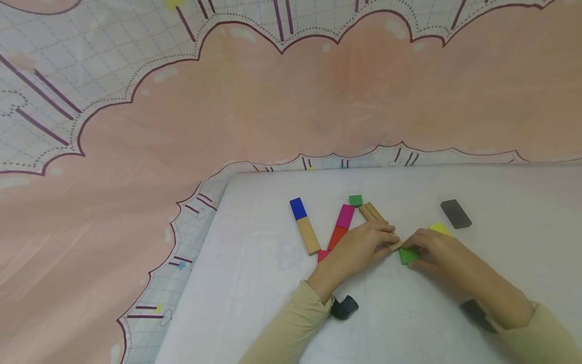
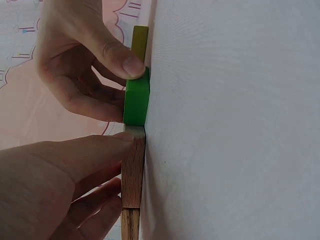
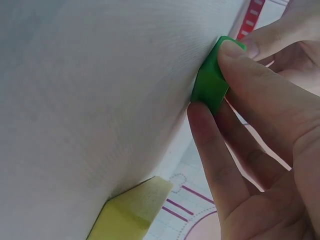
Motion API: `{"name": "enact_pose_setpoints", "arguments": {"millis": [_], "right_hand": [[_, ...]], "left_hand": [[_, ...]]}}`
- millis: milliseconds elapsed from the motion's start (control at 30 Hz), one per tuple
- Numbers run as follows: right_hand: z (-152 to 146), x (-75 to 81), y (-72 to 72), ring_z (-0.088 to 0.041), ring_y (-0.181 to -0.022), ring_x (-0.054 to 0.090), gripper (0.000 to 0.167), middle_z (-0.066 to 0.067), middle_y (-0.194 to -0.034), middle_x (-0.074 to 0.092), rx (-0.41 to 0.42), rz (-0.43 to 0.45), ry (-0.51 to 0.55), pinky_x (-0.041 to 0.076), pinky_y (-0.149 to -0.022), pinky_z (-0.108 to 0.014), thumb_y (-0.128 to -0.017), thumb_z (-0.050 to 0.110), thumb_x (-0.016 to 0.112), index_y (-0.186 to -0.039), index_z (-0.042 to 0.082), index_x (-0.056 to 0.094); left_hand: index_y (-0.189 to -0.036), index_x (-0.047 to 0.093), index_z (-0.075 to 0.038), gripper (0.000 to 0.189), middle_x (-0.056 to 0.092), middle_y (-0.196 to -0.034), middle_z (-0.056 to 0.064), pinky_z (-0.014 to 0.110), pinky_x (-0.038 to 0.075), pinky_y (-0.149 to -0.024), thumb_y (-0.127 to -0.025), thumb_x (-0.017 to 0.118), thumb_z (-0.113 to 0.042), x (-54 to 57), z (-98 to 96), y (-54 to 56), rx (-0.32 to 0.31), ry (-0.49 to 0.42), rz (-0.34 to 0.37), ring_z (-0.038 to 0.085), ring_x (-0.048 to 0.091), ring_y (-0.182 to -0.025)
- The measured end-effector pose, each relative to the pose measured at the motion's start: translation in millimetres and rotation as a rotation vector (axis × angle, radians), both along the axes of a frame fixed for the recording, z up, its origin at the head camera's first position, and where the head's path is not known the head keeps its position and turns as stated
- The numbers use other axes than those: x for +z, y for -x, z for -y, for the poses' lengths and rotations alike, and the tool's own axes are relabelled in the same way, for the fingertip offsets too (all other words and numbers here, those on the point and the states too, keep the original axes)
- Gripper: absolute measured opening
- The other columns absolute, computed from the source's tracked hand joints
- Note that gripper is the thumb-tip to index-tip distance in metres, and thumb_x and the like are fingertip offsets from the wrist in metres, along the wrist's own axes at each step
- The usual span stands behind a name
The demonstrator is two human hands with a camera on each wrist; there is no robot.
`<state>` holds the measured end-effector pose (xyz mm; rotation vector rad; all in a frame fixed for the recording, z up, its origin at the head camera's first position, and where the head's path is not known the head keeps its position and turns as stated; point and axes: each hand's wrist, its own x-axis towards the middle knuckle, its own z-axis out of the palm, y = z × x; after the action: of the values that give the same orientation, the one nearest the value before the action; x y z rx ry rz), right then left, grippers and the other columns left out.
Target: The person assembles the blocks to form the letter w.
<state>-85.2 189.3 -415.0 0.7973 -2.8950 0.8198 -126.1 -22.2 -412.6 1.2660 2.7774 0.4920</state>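
My right hand (image 1: 438, 250) pinches a green block (image 1: 408, 256) between thumb and fingers on the white tabletop. My left hand (image 1: 359, 247) holds a plain wooden block (image 2: 133, 167) with the thumb on one side and fingers on the other. In the left wrist view, the green block meets the end of this wooden block. Beyond the plain block's other end lies a grooved wooden block (image 1: 371, 211). A yellow block (image 1: 439, 229) sits just behind the right hand, partly hidden by it. The left forearm covers part of a pinkish-red block (image 1: 323, 255).
Farther left, a blue block (image 1: 298, 208) adjoins a tan block (image 1: 308, 236). A magenta block (image 1: 345, 216) and a red block (image 1: 337, 237) form another line, with a small green block (image 1: 355, 200) at its top. A dark grey block (image 1: 456, 214) lies at the right.
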Motion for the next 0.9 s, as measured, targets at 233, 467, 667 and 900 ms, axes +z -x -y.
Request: {"name": "enact_pose_setpoints", "arguments": {"millis": [233,467,667,900], "right_hand": [[0.4,0.3,0.4,-0.012,-0.082,0.064,0.028,0.003,-0.095,0.068,-0.012,0.012,0.000,0.058,-0.075,-0.032,-0.073,0.007,0.085,-0.098,0.007,0.072],[0.4,0.4,1.2,-0.013,-0.082,0.064,0.028,0.002,-0.094,0.067,-0.006,0.001,-0.004,0.058,-0.074,-0.032,-0.073,0.006,0.085,-0.098,0.006,0.072],[1.0,0.3,-0.1,-0.012,-0.082,0.063,0.030,0.003,-0.094,0.067,0.001,-0.012,-0.017,0.058,-0.075,-0.032,-0.072,0.007,0.086,-0.098,0.007,0.072],[2.0,1.3,-1.6,-0.012,-0.084,0.062,0.031,0.003,-0.096,0.067,-0.005,-0.006,-0.046,0.058,-0.077,-0.034,-0.073,0.010,0.086,-0.100,0.007,0.072]], "left_hand": [[-0.125,0.071,-0.019,0.031,0.062,-0.137,-0.004,0.014,0.038,-0.108,-0.094,0.070,-0.025,-0.3,0.2,0.8,-0.003,-0.007,0.003,0.008,0.051,-0.132],[-0.124,0.072,-0.020,0.031,0.062,-0.137,-0.005,0.015,0.039,-0.108,-0.094,0.070,-0.025,-1.0,0.4,1.4,0.003,-0.007,0.005,0.007,0.051,-0.132],[-0.125,0.071,-0.020,0.031,0.062,-0.137,-0.005,0.016,0.039,-0.108,-0.094,0.070,-0.025,-0.8,0.2,1.4,0.003,-0.009,0.014,0.008,0.051,-0.133],[-0.125,0.072,-0.020,0.031,0.062,-0.137,-0.005,0.016,0.039,-0.108,-0.094,0.070,-0.025,-0.7,-0.1,1.5,0.001,-0.009,0.011,0.008,0.051,-0.133]]}}
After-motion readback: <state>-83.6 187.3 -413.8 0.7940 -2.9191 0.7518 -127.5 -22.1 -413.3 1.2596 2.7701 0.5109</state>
